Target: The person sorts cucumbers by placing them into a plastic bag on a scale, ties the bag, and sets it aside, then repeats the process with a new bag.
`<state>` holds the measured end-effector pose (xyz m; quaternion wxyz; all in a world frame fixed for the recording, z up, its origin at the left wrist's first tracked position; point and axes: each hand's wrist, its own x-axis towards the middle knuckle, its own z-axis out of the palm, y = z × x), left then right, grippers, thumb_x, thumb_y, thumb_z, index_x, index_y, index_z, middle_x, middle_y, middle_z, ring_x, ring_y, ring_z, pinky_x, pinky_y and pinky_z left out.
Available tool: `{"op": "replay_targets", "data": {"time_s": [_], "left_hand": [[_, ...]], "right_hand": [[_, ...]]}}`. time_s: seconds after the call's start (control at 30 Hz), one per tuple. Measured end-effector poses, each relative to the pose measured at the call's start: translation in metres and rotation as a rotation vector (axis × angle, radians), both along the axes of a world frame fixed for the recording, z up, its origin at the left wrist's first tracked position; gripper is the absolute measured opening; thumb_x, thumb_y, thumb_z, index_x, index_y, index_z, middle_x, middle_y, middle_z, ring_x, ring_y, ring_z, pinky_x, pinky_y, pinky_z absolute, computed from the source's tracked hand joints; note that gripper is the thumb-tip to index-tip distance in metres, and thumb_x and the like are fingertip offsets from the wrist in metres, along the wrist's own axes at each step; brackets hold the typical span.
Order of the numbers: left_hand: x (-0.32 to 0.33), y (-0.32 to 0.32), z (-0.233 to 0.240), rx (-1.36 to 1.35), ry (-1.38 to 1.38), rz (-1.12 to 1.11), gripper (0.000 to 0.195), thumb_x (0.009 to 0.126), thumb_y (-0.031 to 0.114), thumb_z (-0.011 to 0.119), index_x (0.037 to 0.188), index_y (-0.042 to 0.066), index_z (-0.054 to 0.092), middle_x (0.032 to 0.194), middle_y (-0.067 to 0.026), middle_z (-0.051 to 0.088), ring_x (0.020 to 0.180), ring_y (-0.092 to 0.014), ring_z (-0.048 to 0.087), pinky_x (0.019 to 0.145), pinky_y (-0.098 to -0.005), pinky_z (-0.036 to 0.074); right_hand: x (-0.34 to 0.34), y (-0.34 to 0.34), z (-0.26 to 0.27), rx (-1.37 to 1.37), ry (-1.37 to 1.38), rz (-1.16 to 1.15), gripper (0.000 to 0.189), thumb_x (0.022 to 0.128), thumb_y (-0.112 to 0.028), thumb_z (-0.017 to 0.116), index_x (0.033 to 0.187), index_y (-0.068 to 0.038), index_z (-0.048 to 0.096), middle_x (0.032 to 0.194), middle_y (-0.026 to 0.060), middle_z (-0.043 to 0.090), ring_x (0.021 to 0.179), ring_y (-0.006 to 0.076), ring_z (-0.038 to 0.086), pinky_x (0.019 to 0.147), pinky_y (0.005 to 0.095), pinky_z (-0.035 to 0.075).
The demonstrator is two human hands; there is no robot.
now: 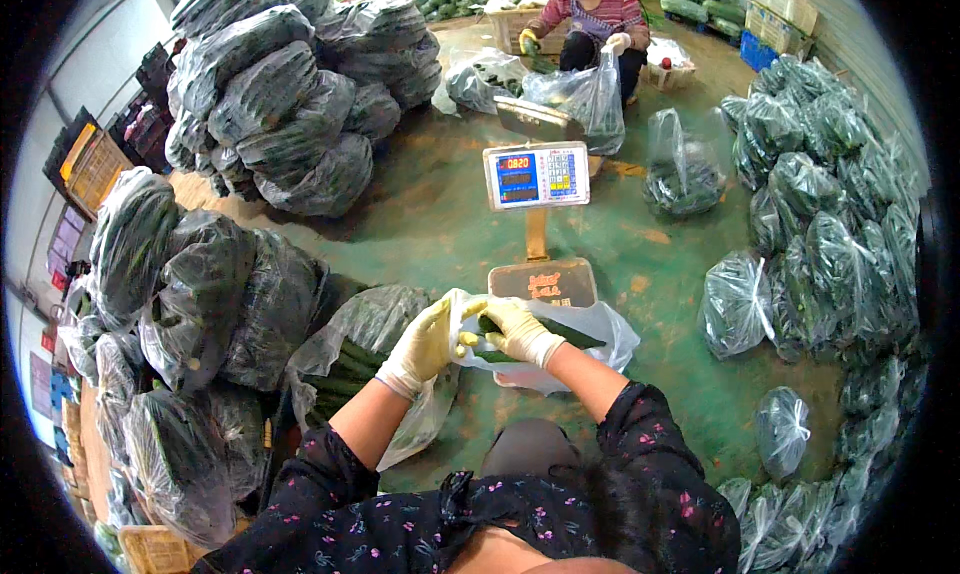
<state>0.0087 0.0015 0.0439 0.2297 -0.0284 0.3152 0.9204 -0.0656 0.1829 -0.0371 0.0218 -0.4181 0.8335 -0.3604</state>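
My left hand (421,343), in a pale yellow glove, grips the rim of a clear plastic bag (621,339) and holds its mouth apart. My right hand (517,332), gloved too, is at the bag's mouth with its fingers curled around a dark green cucumber (487,323). Another cucumber (574,334) lies in the bag beyond my right wrist. The bag rests over the near part of a digital scale's platform (540,275), hiding much of it. On a post behind stands the scale's lit display (536,176). Left of my left forearm, a large open bag (390,315) holds several cucumbers.
Big filled plastic bags (270,101) are piled at the back left, more bags (202,296) at the left. Smaller tied bags (832,221) line the right side. A single tied bag (782,431) sits on the green floor (645,274). Across the floor, another person (600,18) handles bags.
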Motion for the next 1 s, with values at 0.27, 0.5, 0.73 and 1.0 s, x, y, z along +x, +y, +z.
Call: {"op": "replay_targets", "data": {"time_s": [0.27,0.5,0.73,1.0], "left_hand": [[-0.008,0.001,0.001,-0.064,0.004,0.050,0.037,0.091,0.034,0.046,0.117,0.008,0.049,0.109,-0.0094,0.060,0.083,-0.023,0.062,0.061,-0.0303,0.052],[-0.004,-0.001,0.008,-0.001,0.030,0.064,0.036,0.091,0.033,0.046,0.115,0.007,0.050,0.123,-0.0130,0.053,0.109,-0.023,0.052,0.096,-0.0355,0.039],[-0.007,-0.002,0.004,-0.071,-0.058,0.058,0.041,0.089,0.037,0.049,0.117,0.008,0.045,0.122,-0.0181,0.052,0.072,-0.019,0.061,0.053,-0.0232,0.048],[-0.008,-0.037,-0.019,-0.385,-0.036,0.061,0.036,0.088,0.033,0.051,0.113,0.007,0.051,0.107,-0.0097,0.061,0.063,-0.012,0.052,0.054,-0.0252,0.043]], "right_hand": [[0.023,0.013,0.046,-0.582,-0.548,0.079,0.039,0.084,-0.005,0.057,0.121,-0.002,0.047,0.108,0.0097,0.056,0.100,0.0178,0.054,0.086,0.0298,0.044],[0.049,0.009,0.088,-0.483,-0.233,0.239,0.029,0.083,-0.013,0.057,0.110,-0.001,0.052,0.102,0.0166,0.055,0.098,0.0316,0.052,0.089,0.0365,0.040],[0.003,0.022,-0.020,0.006,-0.190,0.074,0.037,0.077,-0.018,0.057,0.111,-0.005,0.053,0.106,0.0198,0.057,0.102,0.0356,0.052,0.087,0.0410,0.042],[-0.013,0.133,-0.022,0.097,-0.198,-0.426,0.038,0.070,-0.026,0.067,0.105,-0.012,0.065,0.108,0.0146,0.062,0.101,0.0275,0.058,0.088,0.0368,0.044]]}}
